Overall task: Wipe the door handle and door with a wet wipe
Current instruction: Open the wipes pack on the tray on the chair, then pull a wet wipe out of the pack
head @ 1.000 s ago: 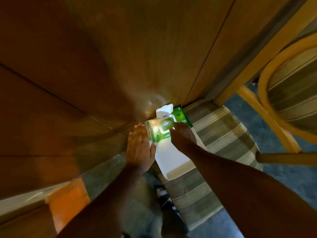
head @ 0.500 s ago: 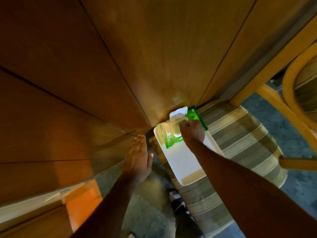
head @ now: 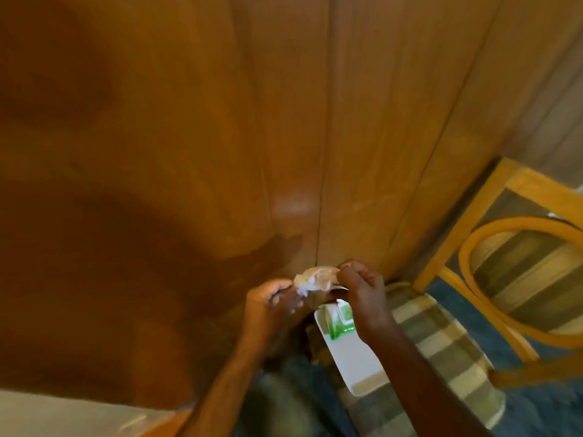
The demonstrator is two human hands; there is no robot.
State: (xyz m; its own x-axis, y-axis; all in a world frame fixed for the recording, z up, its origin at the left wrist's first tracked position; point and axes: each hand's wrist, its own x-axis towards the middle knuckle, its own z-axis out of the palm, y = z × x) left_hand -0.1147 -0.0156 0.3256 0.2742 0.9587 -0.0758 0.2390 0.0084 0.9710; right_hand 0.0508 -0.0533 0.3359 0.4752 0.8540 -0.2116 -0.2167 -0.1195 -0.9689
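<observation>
A crumpled white wet wipe (head: 315,278) is stretched between both my hands, in front of the brown wooden door (head: 220,137). My right hand (head: 362,288) pinches its right end and my left hand (head: 271,301) grips its left end. Below them, a green wet wipe pack (head: 342,320) lies on a white tray (head: 356,364), partly hidden by my right wrist. No door handle shows in this view.
The tray rests on a striped cushioned seat (head: 441,342). A wooden chair (head: 520,272) with a curved back and striped cushion stands at the right on blue carpet. Wood panelling fills the upper right. A pale surface (head: 63,414) lies at the lower left.
My right hand has lifted off the pack with a wipe. My left hand rose from beside the tray and took the wipe's other end. The view tilted up toward the door.
</observation>
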